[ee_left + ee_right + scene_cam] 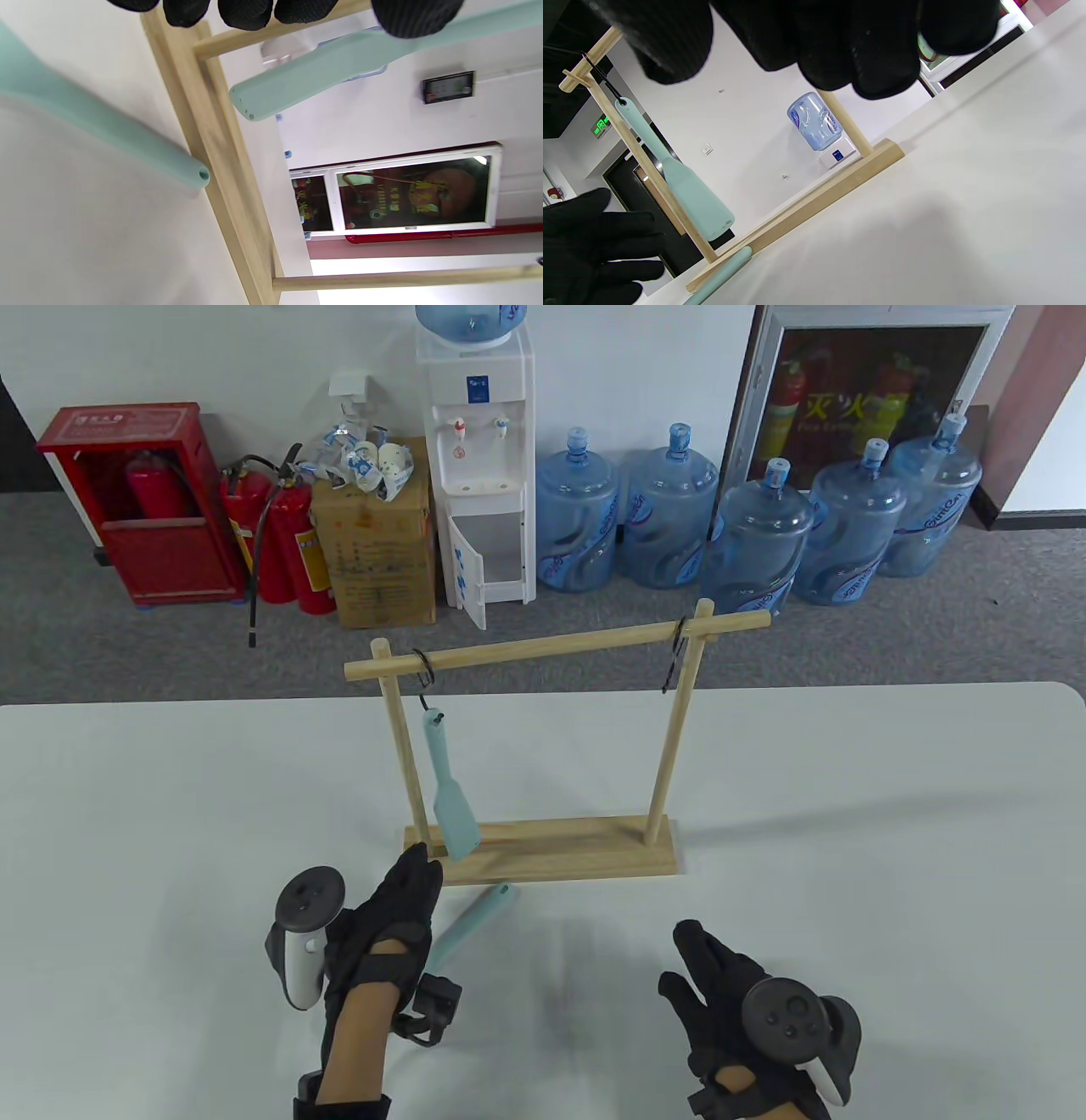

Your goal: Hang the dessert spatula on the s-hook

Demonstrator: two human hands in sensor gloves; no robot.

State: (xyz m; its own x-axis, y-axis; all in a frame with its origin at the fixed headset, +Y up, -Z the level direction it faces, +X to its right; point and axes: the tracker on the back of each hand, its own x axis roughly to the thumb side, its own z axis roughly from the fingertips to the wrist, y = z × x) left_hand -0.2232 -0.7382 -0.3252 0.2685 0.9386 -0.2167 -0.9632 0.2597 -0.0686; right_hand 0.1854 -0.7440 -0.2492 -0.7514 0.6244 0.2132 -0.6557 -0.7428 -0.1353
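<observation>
Both gloved hands sit lowest in the table view, nearest the camera, each with a tracker on its back. On the left, the left hand (386, 937) reaches forward with its fingers stretched toward the wooden rack's base (585, 853), fingertips just beside the blade of the hanging dessert spatula (447, 789); its fingers are spread and released, gripping nothing, as the left wrist view shows fingertips (246, 12) hanging free above the rack. Partly under this hand lies a second mint-green utensil (471, 925) flat on the white table (891, 831), its handle end close against the base. The dessert spatula hangs handle-up from the left s-hook (422, 670), which hooks over the crossbar (560, 645) near the left post; its blade dangles just above the base. Further right along the bar, a second s-hook (676, 653) hangs bare beside the right post. At the far right, the right hand (738, 1001) hovers low over the table, well apart from the rack, fingers loosely extended and holding nothing.
</observation>
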